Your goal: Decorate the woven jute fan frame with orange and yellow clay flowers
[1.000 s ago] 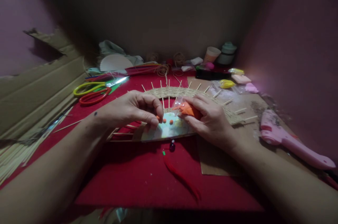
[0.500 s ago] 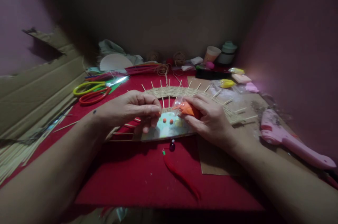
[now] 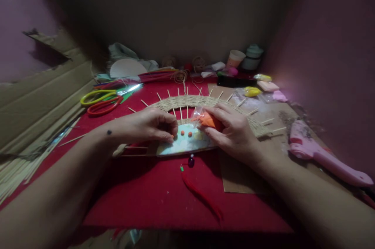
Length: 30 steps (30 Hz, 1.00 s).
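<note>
My right hand point(image 3: 231, 129) grips a clear plastic bag of orange modelling clay point(image 3: 210, 121), its loose end facing left. My left hand point(image 3: 158, 126) has thumb and fingers pinched low at the left part of a pale patterned panel point(image 3: 181, 144); a speck of orange clay point(image 3: 172, 137) shows at the fingertips. Two small orange clay balls point(image 3: 186, 133) sit side by side on this panel. Behind it arches a woven fan-shaped piece point(image 3: 187, 102) of twine on thin sticks. In front lie a dark bead point(image 3: 191, 160) and a red tassel point(image 3: 200, 196).
Scissors point(image 3: 101, 102) with yellow and red handles lie at left, near a bundle of thin sticks point(image 3: 32, 163). A pink glue gun point(image 3: 325, 157) rests on the right. Yellow clay packets point(image 3: 252, 92), a cup point(image 3: 235, 59) and twine balls point(image 3: 198, 63) stand at the back.
My left hand has come down, bringing its pinched fingertips from above the panel to its surface, left of the orange balls. My right hand with the bag stays almost still.
</note>
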Each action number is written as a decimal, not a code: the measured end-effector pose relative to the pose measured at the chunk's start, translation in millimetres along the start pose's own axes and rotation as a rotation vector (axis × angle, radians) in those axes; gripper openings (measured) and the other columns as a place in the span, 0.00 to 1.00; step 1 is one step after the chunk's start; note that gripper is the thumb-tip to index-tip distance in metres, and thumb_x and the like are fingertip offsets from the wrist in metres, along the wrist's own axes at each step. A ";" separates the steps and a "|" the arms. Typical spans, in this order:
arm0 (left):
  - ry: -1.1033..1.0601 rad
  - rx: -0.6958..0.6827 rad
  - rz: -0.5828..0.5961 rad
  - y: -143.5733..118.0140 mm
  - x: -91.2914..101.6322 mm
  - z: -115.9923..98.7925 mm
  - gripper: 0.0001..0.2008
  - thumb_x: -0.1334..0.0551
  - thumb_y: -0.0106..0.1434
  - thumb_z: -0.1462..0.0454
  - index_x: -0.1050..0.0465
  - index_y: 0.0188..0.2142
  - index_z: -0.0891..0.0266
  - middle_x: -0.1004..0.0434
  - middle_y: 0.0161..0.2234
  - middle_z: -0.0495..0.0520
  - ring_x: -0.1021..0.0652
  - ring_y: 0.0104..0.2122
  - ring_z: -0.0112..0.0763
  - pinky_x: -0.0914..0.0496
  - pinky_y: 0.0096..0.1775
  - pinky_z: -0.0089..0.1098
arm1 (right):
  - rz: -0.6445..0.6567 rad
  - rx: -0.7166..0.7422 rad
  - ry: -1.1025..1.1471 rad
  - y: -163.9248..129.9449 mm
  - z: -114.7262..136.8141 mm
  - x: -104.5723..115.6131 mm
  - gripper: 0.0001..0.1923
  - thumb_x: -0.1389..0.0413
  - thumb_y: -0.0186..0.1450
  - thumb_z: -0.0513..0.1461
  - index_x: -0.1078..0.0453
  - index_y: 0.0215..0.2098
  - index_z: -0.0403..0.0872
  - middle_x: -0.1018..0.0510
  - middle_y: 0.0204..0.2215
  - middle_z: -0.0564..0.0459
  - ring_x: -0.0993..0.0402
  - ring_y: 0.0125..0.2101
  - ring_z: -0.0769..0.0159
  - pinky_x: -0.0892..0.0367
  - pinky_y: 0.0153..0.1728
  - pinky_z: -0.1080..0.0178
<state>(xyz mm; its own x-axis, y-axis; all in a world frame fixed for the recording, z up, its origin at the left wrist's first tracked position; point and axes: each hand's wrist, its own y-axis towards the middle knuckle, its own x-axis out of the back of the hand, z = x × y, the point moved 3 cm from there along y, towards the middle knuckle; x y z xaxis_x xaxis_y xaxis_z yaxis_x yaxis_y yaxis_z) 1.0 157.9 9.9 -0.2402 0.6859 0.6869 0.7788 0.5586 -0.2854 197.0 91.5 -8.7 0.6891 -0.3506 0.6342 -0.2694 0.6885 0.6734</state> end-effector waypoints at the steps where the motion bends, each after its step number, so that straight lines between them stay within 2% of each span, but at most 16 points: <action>1: 0.048 -0.008 -0.002 1.1 -0.6 0.3 0.06 0.37 0.55 0.63 0.25 0.31 0.64 0.26 0.27 0.49 0.28 0.28 0.25 0.36 0.30 0.23 | 0.004 -0.001 -0.001 0.1 0.1 -0.2 0.16 0.45 0.61 0.36 0.30 0.46 0.37 0.28 0.31 0.48 0.31 0.32 0.64 0.32 0.34 0.61; 6: 0.131 0.015 -0.011 1.8 -0.8 4.1 0.08 0.36 0.55 0.61 0.26 0.31 0.64 0.27 0.27 0.48 0.30 0.28 0.24 0.38 0.29 0.23 | 0.010 -0.006 -0.006 0.8 0.7 -0.7 0.16 0.45 0.61 0.35 0.30 0.46 0.38 0.28 0.31 0.48 0.32 0.31 0.65 0.32 0.34 0.61; 11: 0.038 0.038 0.007 -0.2 -0.4 5.5 0.09 0.36 0.56 0.60 0.29 0.32 0.64 0.29 0.26 0.48 0.31 0.26 0.24 0.38 0.26 0.23 | 0.010 -0.004 0.002 0.4 -0.1 -0.9 0.16 0.44 0.60 0.35 0.30 0.46 0.36 0.28 0.31 0.48 0.31 0.32 0.64 0.33 0.34 0.61; 15: -0.037 0.089 0.004 -0.7 -0.3 6.0 0.09 0.37 0.57 0.60 0.30 0.33 0.63 0.29 0.26 0.48 0.30 0.25 0.24 0.37 0.24 0.22 | 0.016 -0.014 0.000 -0.2 -0.7 -1.0 0.16 0.45 0.61 0.36 0.30 0.46 0.39 0.28 0.30 0.49 0.32 0.31 0.66 0.33 0.33 0.62; 20: -0.050 0.053 0.027 0.1 -1.4 7.2 0.11 0.40 0.59 0.57 0.27 0.33 0.64 0.28 0.24 0.50 0.28 0.24 0.25 0.34 0.25 0.22 | 0.010 -0.012 -0.003 -0.1 -0.2 -1.0 0.15 0.45 0.61 0.36 0.30 0.46 0.40 0.28 0.30 0.50 0.32 0.31 0.66 0.33 0.34 0.62; 24: -0.090 0.022 -0.003 0.1 -0.8 6.9 0.12 0.41 0.60 0.58 0.25 0.33 0.65 0.27 0.25 0.53 0.28 0.24 0.26 0.34 0.25 0.23 | 0.020 -0.021 -0.002 0.0 -0.3 -0.8 0.15 0.45 0.61 0.36 0.30 0.46 0.40 0.29 0.30 0.50 0.32 0.30 0.66 0.33 0.33 0.62; 30: 0.000 0.013 -0.016 0.3 -1.0 4.0 0.14 0.42 0.61 0.57 0.24 0.32 0.65 0.28 0.24 0.53 0.29 0.24 0.26 0.35 0.25 0.23 | 0.014 -0.017 -0.007 0.2 -0.1 -0.5 0.14 0.45 0.60 0.36 0.30 0.45 0.42 0.28 0.30 0.50 0.32 0.31 0.66 0.33 0.34 0.61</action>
<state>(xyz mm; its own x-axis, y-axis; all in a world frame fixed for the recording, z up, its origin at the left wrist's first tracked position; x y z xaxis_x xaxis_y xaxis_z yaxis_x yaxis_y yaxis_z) -0.8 159.2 6.4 -0.2529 0.6765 0.6917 0.7674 0.5756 -0.2825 196.7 91.9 -8.9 0.6804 -0.3456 0.6462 -0.2673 0.7040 0.6579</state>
